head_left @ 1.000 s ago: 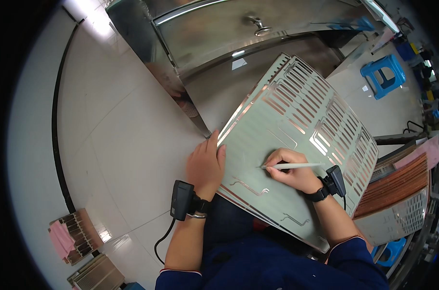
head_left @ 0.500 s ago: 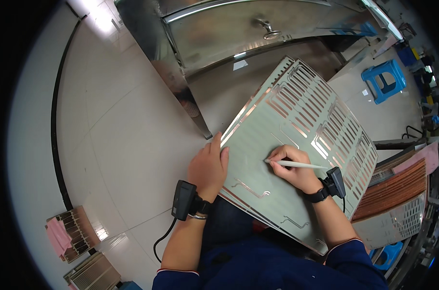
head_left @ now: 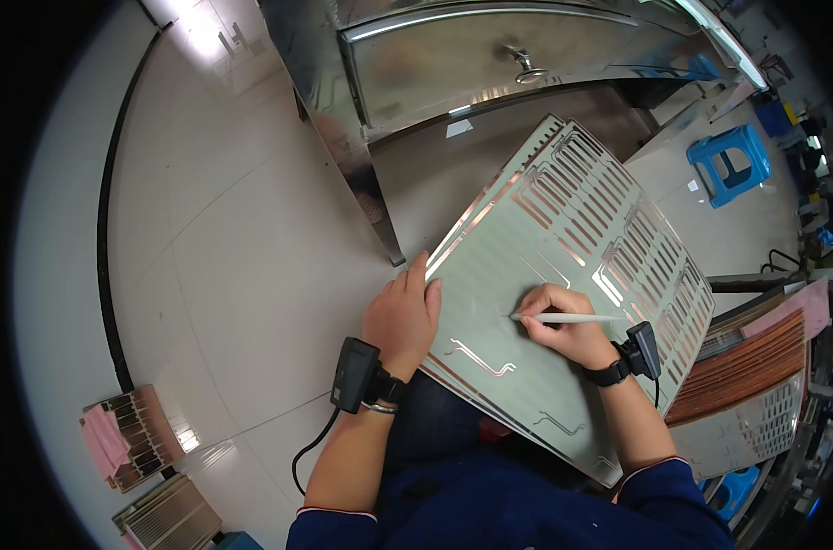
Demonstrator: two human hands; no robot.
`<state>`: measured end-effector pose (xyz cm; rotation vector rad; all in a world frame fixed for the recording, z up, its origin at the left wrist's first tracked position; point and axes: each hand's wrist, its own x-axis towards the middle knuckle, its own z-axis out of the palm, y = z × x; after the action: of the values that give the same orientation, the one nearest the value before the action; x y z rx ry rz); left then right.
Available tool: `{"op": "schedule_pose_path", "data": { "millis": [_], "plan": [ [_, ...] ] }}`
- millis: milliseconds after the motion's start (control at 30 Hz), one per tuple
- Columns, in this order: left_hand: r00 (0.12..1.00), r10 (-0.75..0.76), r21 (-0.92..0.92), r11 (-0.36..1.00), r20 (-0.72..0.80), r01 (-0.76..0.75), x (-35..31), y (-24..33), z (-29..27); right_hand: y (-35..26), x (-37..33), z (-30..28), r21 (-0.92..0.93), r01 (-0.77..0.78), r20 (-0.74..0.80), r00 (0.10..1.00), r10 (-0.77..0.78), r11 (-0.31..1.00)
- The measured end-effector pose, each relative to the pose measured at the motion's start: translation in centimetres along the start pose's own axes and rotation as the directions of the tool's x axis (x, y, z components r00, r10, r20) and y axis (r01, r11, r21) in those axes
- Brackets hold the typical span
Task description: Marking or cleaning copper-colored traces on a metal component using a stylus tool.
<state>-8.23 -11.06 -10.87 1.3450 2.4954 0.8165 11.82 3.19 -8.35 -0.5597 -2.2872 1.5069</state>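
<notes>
A stack of flat panels (head_left: 471, 302), pale green with copper-coloured slots and lines, lies tilted across my lap. My left hand (head_left: 401, 316) grips the left edge of the stack, thumb on the top panel and fingers along the edge. A slim white pen-like tool (head_left: 572, 318) is pinched in my right hand (head_left: 568, 325). Its tip touches or nearly touches the plain green part of the top panel, left of the slotted rows. Whether it leaves a mark is too faint to tell. Both wrists carry black strapped devices.
A metal cabinet (head_left: 480, 69) with a handle stands just beyond the panels. At the right are a blue stool (head_left: 730, 162) and a rack of upright copper-edged boards (head_left: 742, 357). More racked boards (head_left: 141, 440), with pink cloth, stand on the floor at lower left.
The view has shifted slightly, so the cabinet and panels appear a little further right. My right hand and the tool's tip have moved slightly nearer to me. My left hand keeps its grip.
</notes>
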Motion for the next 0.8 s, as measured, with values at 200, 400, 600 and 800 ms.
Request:
{"op": "schedule_pose_path", "data": {
  "millis": [200, 400, 600, 800],
  "plan": [
    [1.0, -0.01, 0.009, 1.0, 0.011, 0.01, -0.1, -0.1, 0.1, 0.2, -0.2, 0.2, -0.005, -0.041, -0.007, 0.999, 0.041, 0.999],
    [1.0, 0.003, 0.015, 1.0, 0.0, -0.003, -0.2, 0.2, 0.4, -1.0, 0.9, 2.4, 0.025, 0.015, 0.018, 1.0, -0.015, 1.0],
    [1.0, 0.005, 0.011, 1.0, -0.005, -0.005, -0.2, -0.1, 0.3, -0.7, 1.7, 3.1, 0.004, -0.045, -0.046, 0.998, 0.045, 0.999],
    [1.0, 0.016, -0.015, 1.0, 0.004, -0.016, 0.2, 0.2, -0.1, -0.7, 1.7, 3.5, 0.011, -0.045, -0.192, 0.98, 0.046, 0.999]
  ]
}}
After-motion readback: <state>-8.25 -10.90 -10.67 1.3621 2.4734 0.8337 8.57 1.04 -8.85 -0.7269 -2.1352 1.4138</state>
